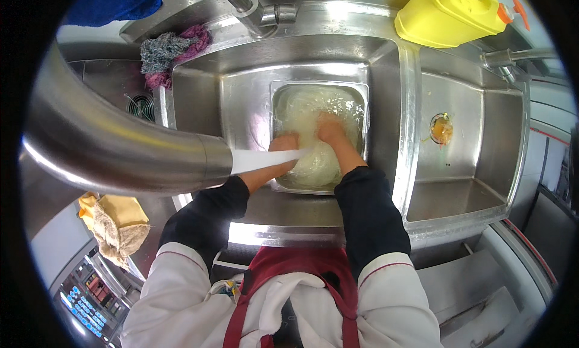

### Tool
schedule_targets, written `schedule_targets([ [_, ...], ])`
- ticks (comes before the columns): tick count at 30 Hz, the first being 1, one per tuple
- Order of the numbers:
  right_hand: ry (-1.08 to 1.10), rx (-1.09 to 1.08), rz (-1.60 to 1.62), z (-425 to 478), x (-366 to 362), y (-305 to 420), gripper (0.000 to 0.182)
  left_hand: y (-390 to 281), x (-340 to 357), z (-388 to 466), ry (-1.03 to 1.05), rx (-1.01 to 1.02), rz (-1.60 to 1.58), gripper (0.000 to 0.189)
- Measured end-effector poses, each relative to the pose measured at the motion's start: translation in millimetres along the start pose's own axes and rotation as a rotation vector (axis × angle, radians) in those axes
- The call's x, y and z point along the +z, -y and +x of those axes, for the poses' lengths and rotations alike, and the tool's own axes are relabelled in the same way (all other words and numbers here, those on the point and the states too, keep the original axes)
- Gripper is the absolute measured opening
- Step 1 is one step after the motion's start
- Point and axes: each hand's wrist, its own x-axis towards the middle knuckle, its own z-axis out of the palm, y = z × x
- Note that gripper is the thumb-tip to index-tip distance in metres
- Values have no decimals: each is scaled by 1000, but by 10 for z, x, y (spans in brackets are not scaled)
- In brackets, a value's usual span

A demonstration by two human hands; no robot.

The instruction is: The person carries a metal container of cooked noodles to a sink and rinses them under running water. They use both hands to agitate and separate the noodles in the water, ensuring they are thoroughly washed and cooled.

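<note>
A rectangular steel pan (365, 135) stands in the large sink basin, full of cloudy, pale water (312, 101). A translucent, pale mass (319, 167) with fine swirling lines lies in the water; what it is cannot be told. My left hand (284, 143) dips into the pan at its left side, and my right hand (330, 127) reaches in right of the middle. The fingers of both are hidden under the water. From a thick steel spout (181, 160) at the left, a white stream of water (267, 160) runs into the pan, crossing over my left wrist.
To the right, a second sink basin (452, 167) has orange-yellow scraps (442, 130) at its drain. A yellow jug (445, 17) stands on the back ledge. Grey and purple cloths (165, 53) lie at the back left, yellow and tan cloths (117, 225) at the front left. A faucet (260, 17) rises behind.
</note>
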Motion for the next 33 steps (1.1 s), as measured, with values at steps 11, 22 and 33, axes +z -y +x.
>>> schedule_targets([
  [11, -13, 263, 397, 341, 359, 26, 38, 396, 599, 668, -131, -430, -743, 72],
  [22, 74, 546, 827, 179, 312, 237, 66, 396, 395, 427, -239, -371, -1061, 35],
  [33, -184, 311, 1182, -955, -731, 456, 60, -180, 0, -15, -280, -123, -806, 40],
])
